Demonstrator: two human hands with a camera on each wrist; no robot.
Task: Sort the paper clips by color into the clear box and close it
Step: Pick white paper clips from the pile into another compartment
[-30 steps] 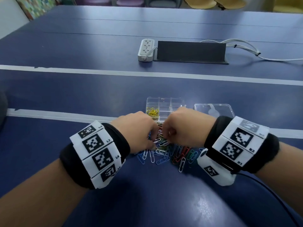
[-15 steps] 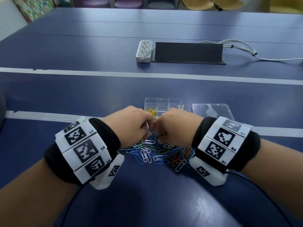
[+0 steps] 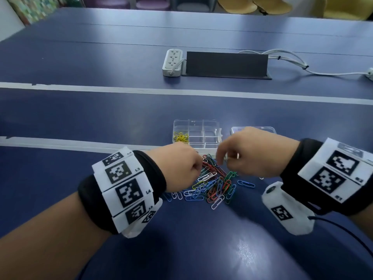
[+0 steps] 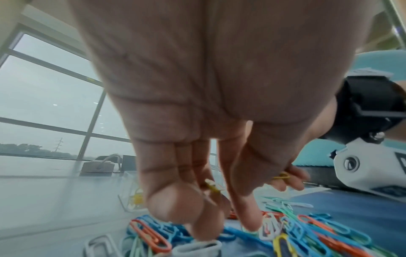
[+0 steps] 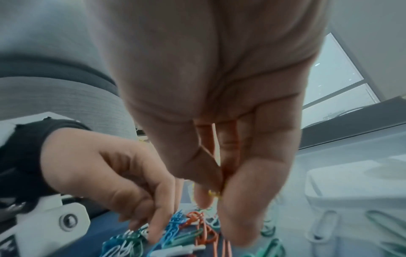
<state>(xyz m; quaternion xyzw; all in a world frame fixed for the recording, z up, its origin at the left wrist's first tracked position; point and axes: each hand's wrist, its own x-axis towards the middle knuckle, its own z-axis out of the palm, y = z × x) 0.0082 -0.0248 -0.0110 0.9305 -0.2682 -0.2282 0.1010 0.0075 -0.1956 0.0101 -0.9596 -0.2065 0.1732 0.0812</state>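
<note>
A heap of mixed-colour paper clips lies on the blue table just in front of the clear divided box. The box stands open, with yellow clips in its near-left compartment. My left hand hovers over the heap's left side and pinches a yellow paper clip in its fingertips. My right hand is over the heap's far right and pinches another yellow clip between thumb and finger. The clear lid lies right of the box, partly hidden behind my right hand.
A white power strip, a black upright panel and white cables sit farther back on the table. White stripes cross the tabletop. Chairs stand beyond the far edge.
My two hands were pressed together over the heap; now they have come apart. The right hand has shifted to the right, uncovering more of the clips.
</note>
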